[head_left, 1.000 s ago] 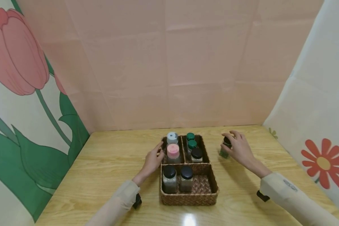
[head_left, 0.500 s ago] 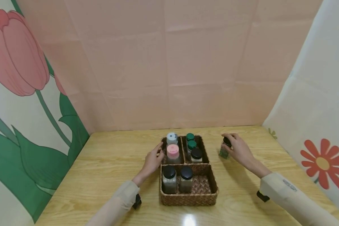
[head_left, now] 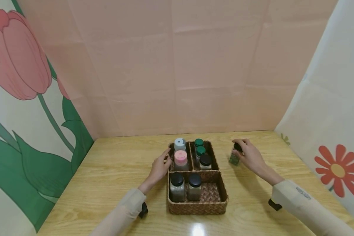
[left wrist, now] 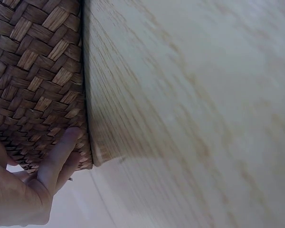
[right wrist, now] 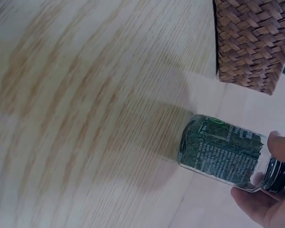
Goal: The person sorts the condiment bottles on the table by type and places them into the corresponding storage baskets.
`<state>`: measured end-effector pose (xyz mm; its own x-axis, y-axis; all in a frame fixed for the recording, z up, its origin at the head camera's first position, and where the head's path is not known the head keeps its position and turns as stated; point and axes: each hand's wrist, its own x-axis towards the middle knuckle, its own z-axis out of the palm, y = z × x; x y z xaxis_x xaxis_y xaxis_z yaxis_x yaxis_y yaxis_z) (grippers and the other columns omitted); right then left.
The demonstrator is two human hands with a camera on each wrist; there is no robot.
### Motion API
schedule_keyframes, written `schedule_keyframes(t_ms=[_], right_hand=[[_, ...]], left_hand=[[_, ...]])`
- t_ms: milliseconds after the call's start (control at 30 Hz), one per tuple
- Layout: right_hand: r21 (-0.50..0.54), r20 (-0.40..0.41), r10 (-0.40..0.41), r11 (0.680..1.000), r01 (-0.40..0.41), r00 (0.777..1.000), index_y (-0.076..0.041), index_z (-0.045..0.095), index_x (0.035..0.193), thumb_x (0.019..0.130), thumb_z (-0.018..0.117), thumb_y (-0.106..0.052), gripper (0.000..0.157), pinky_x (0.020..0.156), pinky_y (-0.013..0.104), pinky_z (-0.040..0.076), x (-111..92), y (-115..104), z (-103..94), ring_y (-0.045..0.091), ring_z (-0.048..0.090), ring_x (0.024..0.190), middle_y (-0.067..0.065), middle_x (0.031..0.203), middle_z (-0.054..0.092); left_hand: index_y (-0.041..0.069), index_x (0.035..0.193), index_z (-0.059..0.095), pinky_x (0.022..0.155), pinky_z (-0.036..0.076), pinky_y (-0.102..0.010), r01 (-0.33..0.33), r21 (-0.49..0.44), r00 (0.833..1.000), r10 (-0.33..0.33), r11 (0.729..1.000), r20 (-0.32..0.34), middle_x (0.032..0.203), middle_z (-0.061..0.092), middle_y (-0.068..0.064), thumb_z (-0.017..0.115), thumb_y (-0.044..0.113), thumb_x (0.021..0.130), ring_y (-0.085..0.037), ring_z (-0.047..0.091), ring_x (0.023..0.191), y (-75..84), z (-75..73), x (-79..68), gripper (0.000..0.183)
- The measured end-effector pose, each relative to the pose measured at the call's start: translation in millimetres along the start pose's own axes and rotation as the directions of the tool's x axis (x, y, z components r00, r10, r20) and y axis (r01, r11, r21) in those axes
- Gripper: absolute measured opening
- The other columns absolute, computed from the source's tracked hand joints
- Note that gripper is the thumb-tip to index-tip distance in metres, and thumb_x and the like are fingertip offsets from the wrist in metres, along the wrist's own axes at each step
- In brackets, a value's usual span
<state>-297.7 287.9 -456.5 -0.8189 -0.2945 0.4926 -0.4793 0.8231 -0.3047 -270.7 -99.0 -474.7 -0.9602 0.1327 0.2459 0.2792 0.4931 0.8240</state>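
Observation:
A clear glass jar of dried green herbs (head_left: pixel 234 158) with a black lid is on the table's right side. My right hand (head_left: pixel 250 156) pinches it at the lid and neck. The right wrist view shows the jar (right wrist: pixel 222 153) with printed text on its side; whether its base touches the table I cannot tell. My left hand (head_left: pixel 159 166) touches the outer left side of a brown woven basket (head_left: pixel 197 209). Seen from the left wrist, its fairly straight fingers (left wrist: pixel 56 159) lie against the weave.
Inside the basket's divided compartments stand a light-blue-capped bottle (head_left: pixel 180 143), a pink-capped bottle (head_left: pixel 181 158), two green-capped jars (head_left: pixel 200 150) and several black-lidded jars (head_left: pixel 177 186). A pink backdrop (head_left: pixel 177 82) rises behind the wooden table (head_left: pixel 121 164).
My right hand's fingers have closed in from a looser spread onto the herb jar's lid. The left hand and the basket stay in place.

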Motion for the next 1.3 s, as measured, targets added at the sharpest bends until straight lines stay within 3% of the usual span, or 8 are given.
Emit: schedule_keyframes(t_ms=[400, 700, 1033, 1300], right_hand=[[0.036, -0.045, -0.001, 0.999, 0.003, 0.999, -0.001, 0.058, 0.13, 0.09, 0.073, -0.009, 0.044, 0.062, 0.049, 0.049, -3, -1, -6.4, 0.035, 0.06, 0.084, 0.028, 0.117, 0.054], [0.024, -0.078, -0.04, 0.999, 0.042, 0.996, -0.001, 0.059, 0.129, 0.089, 0.074, -0.007, 0.044, 0.064, 0.052, 0.05, -4, -4, -13.3, 0.037, 0.061, 0.087, 0.027, 0.118, 0.055], [0.028, -0.082, -0.079, 0.996, 0.082, 0.993, -0.001, 0.06, 0.127, 0.087, 0.074, -0.001, 0.042, 0.06, 0.04, 0.049, -7, -19, -23.5, 0.026, 0.06, 0.081, 0.021, 0.115, 0.056], [0.025, -0.098, -0.141, 0.989, 0.145, 0.985, -0.002, 0.061, 0.126, 0.086, 0.074, 0.004, 0.043, 0.059, 0.037, 0.049, -7, -34, -37.0, 0.023, 0.061, 0.081, 0.016, 0.116, 0.056]], left_hand=[[0.006, 0.15, 0.042, 0.045, 0.04, -0.023, 0.017, -0.006, 1.0, -0.017, 1.0, 0.013, 0.13, 0.058, -0.027, 0.05, 0.009, 0.101, -0.017, 0.058, 0.062, -1.2, -0.6, 0.3, 0.049], [0.004, 0.148, 0.044, 0.051, 0.047, -0.025, 0.015, 0.0, 1.0, -0.015, 1.0, -0.009, 0.13, 0.058, -0.027, 0.05, 0.008, 0.101, -0.029, 0.066, 0.092, 1.8, -0.5, 0.2, 0.048], [0.004, 0.149, 0.044, 0.048, 0.044, -0.024, 0.014, 0.003, 1.0, -0.014, 1.0, -0.009, 0.129, 0.059, -0.027, 0.05, 0.008, 0.101, -0.027, 0.065, 0.089, 1.5, 1.0, -0.6, 0.048], [0.004, 0.149, 0.043, 0.049, 0.044, -0.025, 0.014, 0.007, 1.0, -0.014, 1.0, -0.002, 0.129, 0.058, -0.028, 0.049, 0.008, 0.101, -0.026, 0.065, 0.086, 4.4, -1.0, -1.7, 0.049]])
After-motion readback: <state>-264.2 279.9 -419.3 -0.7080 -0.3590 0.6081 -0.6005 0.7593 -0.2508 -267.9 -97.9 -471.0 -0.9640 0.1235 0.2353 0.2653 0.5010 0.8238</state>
